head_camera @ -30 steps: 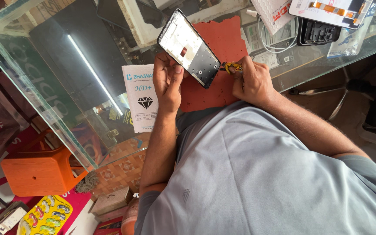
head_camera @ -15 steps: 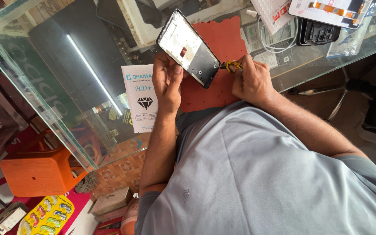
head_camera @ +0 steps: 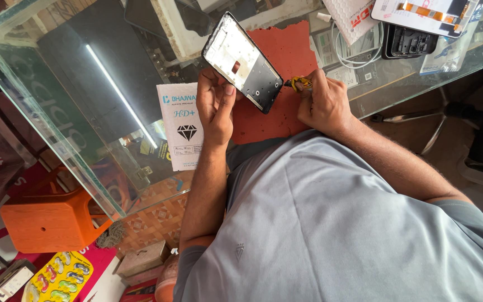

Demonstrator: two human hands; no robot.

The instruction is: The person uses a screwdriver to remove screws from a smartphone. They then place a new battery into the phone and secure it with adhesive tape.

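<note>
Phone frame (head_camera: 243, 61) runs diagonally, top end toward upper left, over our red mat (head_camera: 286, 53); our left hand (head_camera: 215, 106) pinches its lower edge, our right hand (head_camera: 322, 103) grips a yellow-handled tool (head_camera: 299, 83).

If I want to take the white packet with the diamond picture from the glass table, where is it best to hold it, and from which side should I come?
Probably grip the white packet at its near short edge, coming from the person's side of the glass table. It lies flat and thin, so slide it toward the table's near edge and pinch it there. Its far right corner sits close by the left hand holding the phone frame, so that side looks crowded.
</note>
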